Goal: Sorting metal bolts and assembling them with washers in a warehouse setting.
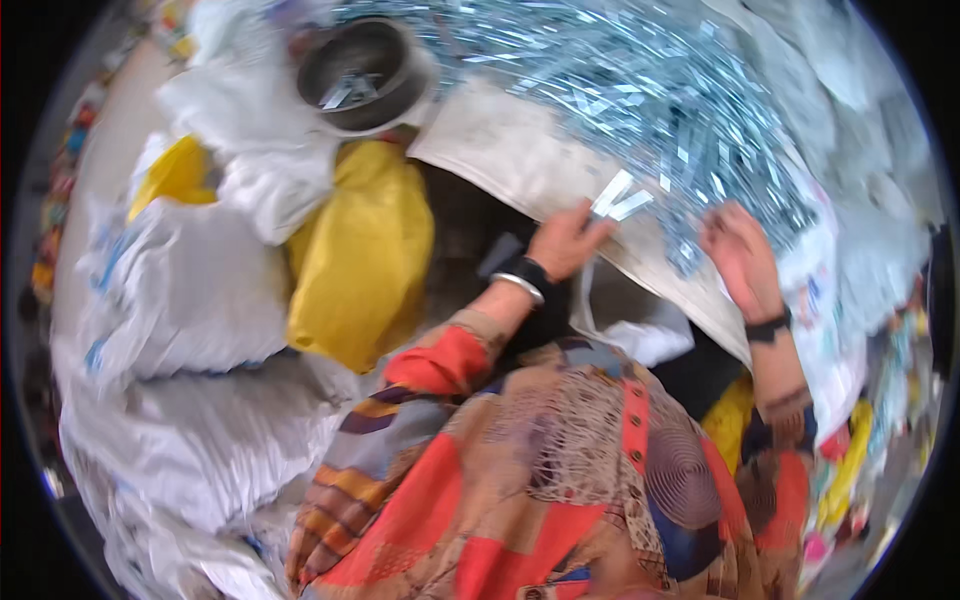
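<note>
A large heap of shiny silvery-blue strips (600, 70) is spread over a white sheet-like surface (510, 135) before me. At its near edge, my left hand (568, 242) is closed in a pinch on a few pale flat strips (622, 196), which stick out past the fingertips. To the right, my right hand (745, 262) is at the heap's edge, its fingers loosely bent and apart. It is slightly blurred, and I make out nothing held in it. Loose strips lie between the two hands.
A dark round bowl (358, 75) with some strips inside stands at the far left. Beside it are a yellow sack (365, 255) and stuffed white bags (205, 290). Translucent plastic (880, 230) borders the heap on the right. A white piece (655, 335) hangs beneath the surface's near edge.
</note>
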The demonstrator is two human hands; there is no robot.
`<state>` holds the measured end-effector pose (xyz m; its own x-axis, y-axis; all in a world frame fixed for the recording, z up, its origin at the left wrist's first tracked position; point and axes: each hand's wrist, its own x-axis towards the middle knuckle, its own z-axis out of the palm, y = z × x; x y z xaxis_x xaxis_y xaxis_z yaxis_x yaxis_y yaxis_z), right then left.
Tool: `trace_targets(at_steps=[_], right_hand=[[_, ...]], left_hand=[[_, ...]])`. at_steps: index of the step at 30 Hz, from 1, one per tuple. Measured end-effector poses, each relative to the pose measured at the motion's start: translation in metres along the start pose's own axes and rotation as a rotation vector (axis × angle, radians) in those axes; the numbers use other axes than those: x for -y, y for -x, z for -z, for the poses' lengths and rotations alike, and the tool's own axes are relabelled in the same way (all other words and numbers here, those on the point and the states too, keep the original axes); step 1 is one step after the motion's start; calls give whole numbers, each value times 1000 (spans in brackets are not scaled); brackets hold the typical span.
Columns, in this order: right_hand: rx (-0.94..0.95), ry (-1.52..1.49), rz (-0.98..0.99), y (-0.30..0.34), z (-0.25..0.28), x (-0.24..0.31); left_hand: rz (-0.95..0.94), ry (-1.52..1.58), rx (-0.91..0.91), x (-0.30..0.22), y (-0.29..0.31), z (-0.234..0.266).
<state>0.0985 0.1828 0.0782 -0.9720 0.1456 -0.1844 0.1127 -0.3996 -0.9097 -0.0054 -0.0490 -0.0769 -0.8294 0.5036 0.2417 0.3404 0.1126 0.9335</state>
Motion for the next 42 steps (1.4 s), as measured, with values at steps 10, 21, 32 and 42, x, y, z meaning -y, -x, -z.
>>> trace_targets(at_steps=[10, 21, 32, 42], right_hand=[[-166, 534, 64, -22, 13, 22], [82, 1439, 440, -61, 16, -61], [98, 1445, 516, -98, 17, -84], [529, 796, -531, -50, -95, 31]], left_hand=[[24, 28, -43, 8, -10, 11], [22, 24, -65, 2, -6, 11], [44, 42, -48, 1, -10, 20], [40, 32, -6, -5, -4, 21]])
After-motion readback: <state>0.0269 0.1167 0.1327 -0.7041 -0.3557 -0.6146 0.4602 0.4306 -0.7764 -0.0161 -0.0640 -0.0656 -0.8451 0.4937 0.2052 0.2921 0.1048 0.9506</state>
